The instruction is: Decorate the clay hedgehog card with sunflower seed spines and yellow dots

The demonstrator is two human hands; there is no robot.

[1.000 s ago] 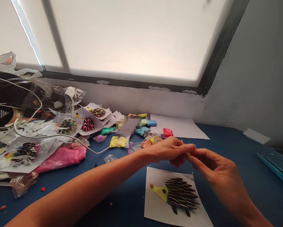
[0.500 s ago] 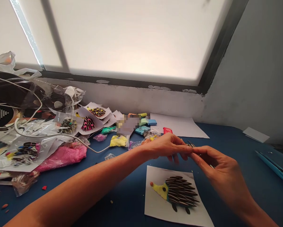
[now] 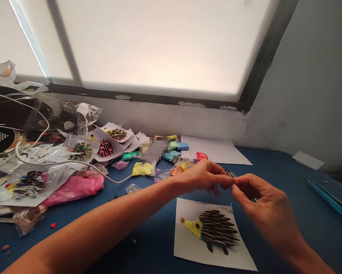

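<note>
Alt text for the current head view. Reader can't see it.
Left hand and right hand meet at the fingertips over a blue table, thin pieces showing beside them. Nearer lies a card with a yellow-faced, dark-spined hedgehog; colourful packets lie behind, to the left.

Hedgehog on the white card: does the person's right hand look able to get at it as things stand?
Probably yes: the hedgehog lies uncovered on the white card near the right hand, with nothing visible between them, though that hand's grip seems taken by something slim.
</note>
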